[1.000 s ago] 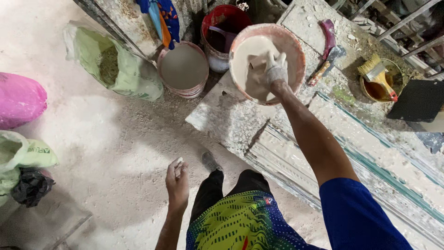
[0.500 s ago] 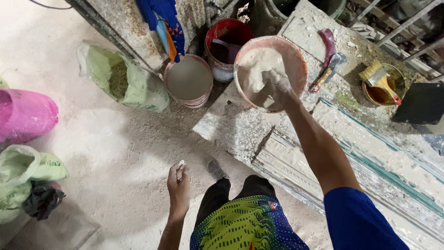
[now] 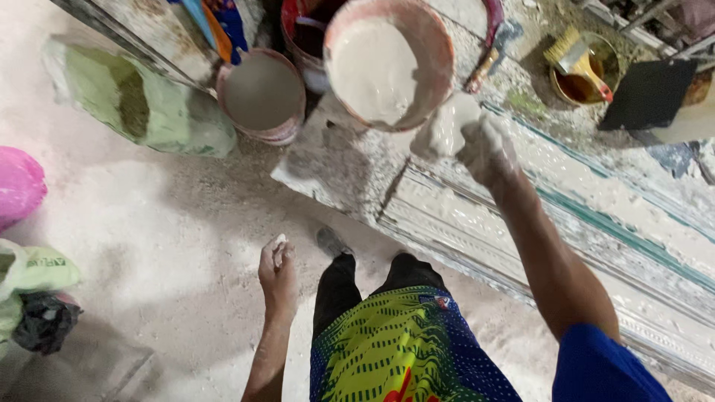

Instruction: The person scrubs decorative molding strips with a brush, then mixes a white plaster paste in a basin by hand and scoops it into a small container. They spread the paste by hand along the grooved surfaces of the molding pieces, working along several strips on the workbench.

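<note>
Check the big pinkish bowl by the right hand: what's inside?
The pinkish bowl holds pale, creamy wet paste, nearly filling it. Its bottom is covered by paste. The right hand, coated in paste, holds a lump beside its rim.

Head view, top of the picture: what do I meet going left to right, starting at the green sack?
Green sack → grey-filled bucket → bowl of white paste → paste-covered right hand → tin with a brush → black board.

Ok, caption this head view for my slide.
Right hand lifts a plaster clump beside the plaster-filled bucket; left hand hangs free.
</note>
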